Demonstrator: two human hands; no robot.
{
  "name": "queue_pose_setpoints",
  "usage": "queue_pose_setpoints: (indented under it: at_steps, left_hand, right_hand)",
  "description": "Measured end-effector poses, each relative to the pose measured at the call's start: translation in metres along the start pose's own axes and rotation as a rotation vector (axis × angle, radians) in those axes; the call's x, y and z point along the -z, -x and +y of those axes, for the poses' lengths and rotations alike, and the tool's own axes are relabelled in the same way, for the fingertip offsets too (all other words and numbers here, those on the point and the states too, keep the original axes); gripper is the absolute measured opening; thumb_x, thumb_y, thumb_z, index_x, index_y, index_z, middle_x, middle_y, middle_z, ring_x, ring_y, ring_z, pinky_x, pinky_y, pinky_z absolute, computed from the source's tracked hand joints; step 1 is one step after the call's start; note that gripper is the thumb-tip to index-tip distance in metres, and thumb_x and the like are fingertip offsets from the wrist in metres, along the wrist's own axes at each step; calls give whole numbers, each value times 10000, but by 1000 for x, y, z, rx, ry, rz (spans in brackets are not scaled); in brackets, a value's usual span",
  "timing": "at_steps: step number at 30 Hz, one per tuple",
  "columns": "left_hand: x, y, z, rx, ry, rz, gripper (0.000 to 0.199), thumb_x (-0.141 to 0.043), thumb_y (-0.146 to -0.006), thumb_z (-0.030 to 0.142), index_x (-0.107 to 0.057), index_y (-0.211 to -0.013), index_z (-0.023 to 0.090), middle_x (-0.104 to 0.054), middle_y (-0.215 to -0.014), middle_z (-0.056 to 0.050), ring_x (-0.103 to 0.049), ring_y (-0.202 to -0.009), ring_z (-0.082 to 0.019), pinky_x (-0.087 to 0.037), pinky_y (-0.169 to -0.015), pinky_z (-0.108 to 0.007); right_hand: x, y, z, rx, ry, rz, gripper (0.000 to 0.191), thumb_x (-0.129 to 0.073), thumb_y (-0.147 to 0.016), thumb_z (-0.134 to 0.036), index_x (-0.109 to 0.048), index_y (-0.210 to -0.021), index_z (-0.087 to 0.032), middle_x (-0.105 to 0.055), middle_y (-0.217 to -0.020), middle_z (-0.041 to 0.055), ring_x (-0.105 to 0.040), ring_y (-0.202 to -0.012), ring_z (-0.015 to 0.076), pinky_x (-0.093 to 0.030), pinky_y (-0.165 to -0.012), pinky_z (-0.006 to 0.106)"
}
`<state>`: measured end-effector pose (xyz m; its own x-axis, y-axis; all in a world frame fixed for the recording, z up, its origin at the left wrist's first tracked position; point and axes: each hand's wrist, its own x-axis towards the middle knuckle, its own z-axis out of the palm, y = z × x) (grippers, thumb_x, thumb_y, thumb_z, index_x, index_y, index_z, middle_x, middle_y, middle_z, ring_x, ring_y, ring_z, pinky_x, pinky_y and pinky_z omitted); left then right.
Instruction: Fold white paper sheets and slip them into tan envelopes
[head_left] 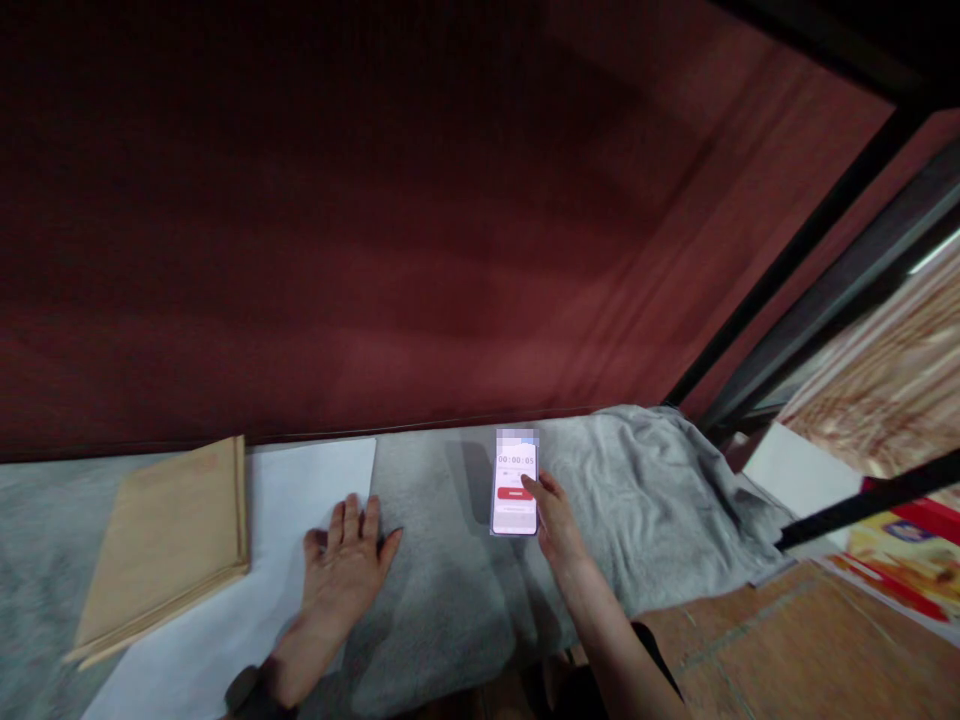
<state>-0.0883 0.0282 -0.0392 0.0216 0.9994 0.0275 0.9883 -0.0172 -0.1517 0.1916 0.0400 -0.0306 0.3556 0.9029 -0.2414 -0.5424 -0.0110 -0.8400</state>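
My right hand holds a lit phone upright by its right edge, thumb over the screen, which shows a timer reading 00:00:05 and a red button. Palm down, my left hand has its fingers spread over the right edge of white paper and the grey cloth beside it; it grips nothing. A stack of brown envelopes lies on the left part of the paper.
Grey cloth covers the surface and is bunched up at the right. Behind it rises a dark red wall. Black metal bars, a white box and a red and yellow package are at the right, above a tiled floor.
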Motion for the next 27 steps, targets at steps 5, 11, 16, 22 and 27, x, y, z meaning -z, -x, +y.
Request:
queue_pose_setpoints:
  at_steps: [5, 11, 16, 22, 27]
  left_hand:
    - [3, 0, 2, 0, -41, -26, 648, -398, -1007, 444, -376, -1557, 102, -316, -1628, -240, -325, -1506, -377, -273, -1153, -590]
    - [2, 0, 1, -5, -48, 4, 642, -402, -1006, 445, -393, -1550, 105, -329, -1621, -243, -336, -1500, -375, -280, -1148, -588]
    - [3, 0, 1, -10, -36, -8, 647, -405, -1005, 447, -393, -1549, 95, -332, -1619, -247, -324, -1504, -384, -281, -1146, -587]
    - [4, -1, 0, -4, -8, -3, 643, -406, -1000, 449, -417, -1536, 93, -352, -1613, -238, -336, -1500, -378, -290, -1142, -588]
    - [8, -5, -8, -6, 30, 17, 581, -316, -1033, 405, -426, -1535, 134, -391, -1611, -182, -398, -1470, -317, -338, -1127, -530]
  right_hand:
    - [2, -1, 3, 10, 11, 12, 329, -815, -568, -207, -715, -881, -206, -801, -826, 20, -751, -689, 242, -586, -631, 331]
    - [4, -2, 2, -14, 18, 0, 286, -793, -606, -248, -698, -874, -215, -787, -781, 22, -762, -759, 270, -589, -686, 355]
    - [6, -2, 2, -35, 7, -27, 237, -777, -670, -366, -679, -835, -227, -795, -842, 35, -760, -815, 262, -588, -723, 346]
    - [10, -4, 6, -30, 13, -33, 279, -760, -721, -456, -700, -855, -218, -799, -896, 34, -752, -833, 255, -582, -726, 342]
    - [10, -2, 4, -29, 1, -27, 270, -770, -733, -442, -710, -866, -215, -798, -877, 26, -748, -805, 245, -584, -721, 339]
